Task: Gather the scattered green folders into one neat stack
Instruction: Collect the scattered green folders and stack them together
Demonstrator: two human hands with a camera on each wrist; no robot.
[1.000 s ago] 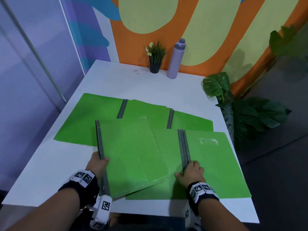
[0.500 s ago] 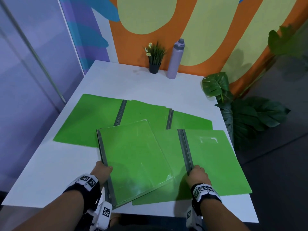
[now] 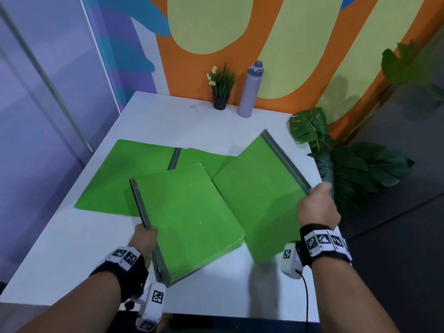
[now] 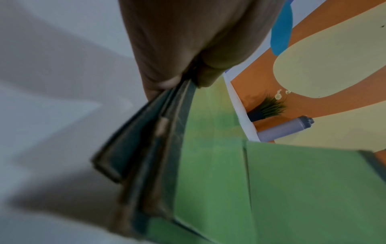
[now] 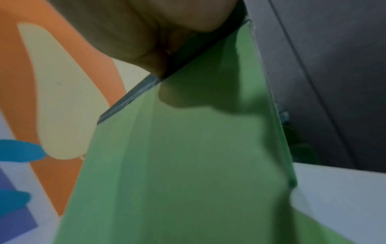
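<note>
Left hand (image 3: 144, 239) fingers clamp folder stack (image 3: 189, 219) spine; right hand (image 3: 317, 207) fingers grip lifted folder (image 3: 259, 188) spine above table (image 3: 168, 121).

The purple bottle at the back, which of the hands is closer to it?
The right. The right hand is lifted by the table's right edge, gripping a folder below the purple bottle. The left hand holds a stack of folders at the near edge, farther away.
</note>
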